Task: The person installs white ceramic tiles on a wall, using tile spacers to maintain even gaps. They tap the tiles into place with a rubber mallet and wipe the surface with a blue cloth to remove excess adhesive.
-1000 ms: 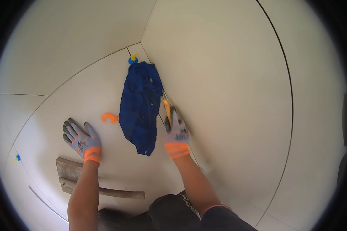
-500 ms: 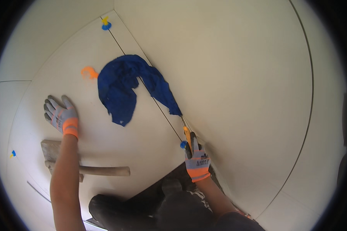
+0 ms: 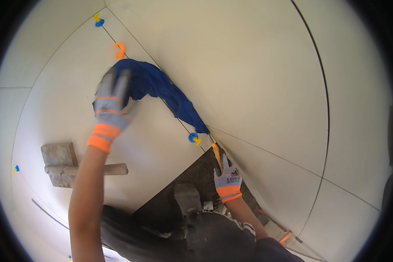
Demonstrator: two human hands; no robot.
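My left hand (image 3: 111, 102), in a grey glove with an orange cuff, is over the left end of a dark blue cloth (image 3: 150, 83). Its fingers look stretched out, though motion blurs them, and the cloth beneath is partly hidden. In my right hand (image 3: 227, 172), gloved alike, is a tool with a ribbed yellow handle (image 3: 216, 153) and a thin metal end. That metal end meets the narrow tip of the cloth where floor tile and wall join. An orange hook-shaped piece (image 3: 119, 50) sticks out at the cloth's far edge.
A dusty mallet (image 3: 59, 157) lies on the pale floor tile (image 3: 148, 153) at the left. Blue-and-yellow tile levelling clips stand along the joint, one near (image 3: 194, 139) and one far (image 3: 98, 20). Pale wall tiles (image 3: 262, 78) rise at right; dark rough ground (image 3: 196, 170) shows below.
My left hand has left the bare tile and come right onto the cloth. The cloth's loose left part has gathered upward, and the orange piece has shifted toward the joint. My right hand keeps its grip.
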